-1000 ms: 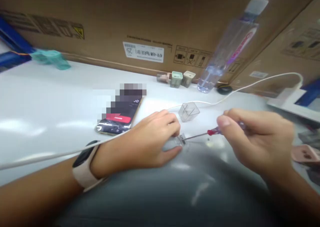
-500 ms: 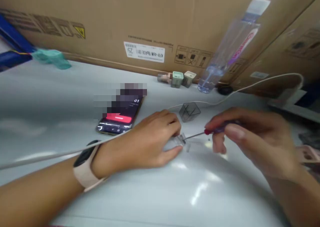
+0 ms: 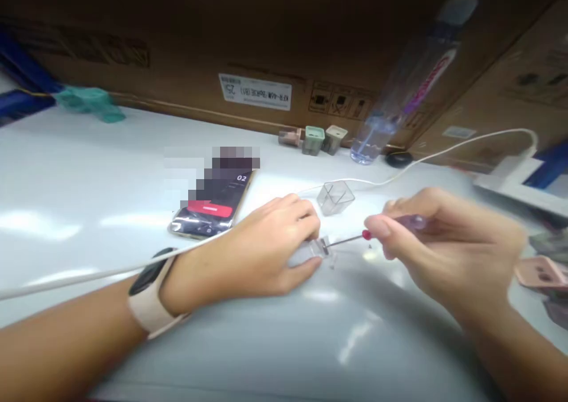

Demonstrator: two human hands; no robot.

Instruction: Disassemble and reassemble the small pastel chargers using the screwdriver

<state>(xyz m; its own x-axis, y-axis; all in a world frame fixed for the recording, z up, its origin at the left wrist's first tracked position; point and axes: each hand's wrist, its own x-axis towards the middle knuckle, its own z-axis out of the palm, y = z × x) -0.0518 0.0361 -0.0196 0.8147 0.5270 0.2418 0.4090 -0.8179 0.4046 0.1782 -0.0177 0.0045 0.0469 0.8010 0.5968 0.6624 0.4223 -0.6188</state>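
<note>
My left hand [image 3: 270,245], a watch on its wrist, rests on the table with thumb and fingers closed around a small clear pencil sharpener insert [image 3: 316,248]. A metal blade shows at its right end. My right hand [image 3: 448,248] grips a screwdriver [image 3: 348,240] by its translucent purple handle; a red collar sits where the shaft begins. The screwdriver's tip touches the blade area. Beside the insert lies a small clear fragment [image 3: 332,261]. A tiny dark bit, perhaps a screw [image 3: 370,246], is on the table below the shaft. Behind the hands stands a clear open box [image 3: 336,198].
Several small sharpeners [image 3: 313,140] line the back near a water bottle [image 3: 377,130] and cardboard carton [image 3: 177,88]. A phone [image 3: 213,204] lies left; a white cable [image 3: 106,275] crosses my left wrist. Pink sharpener parts [image 3: 539,272] are at right, turquoise material [image 3: 91,101] back left.
My right hand has shifted its hold on the screwdriver handle, its fingers now drawn in closer. The tip stays at the insert. The left hand has barely moved.
</note>
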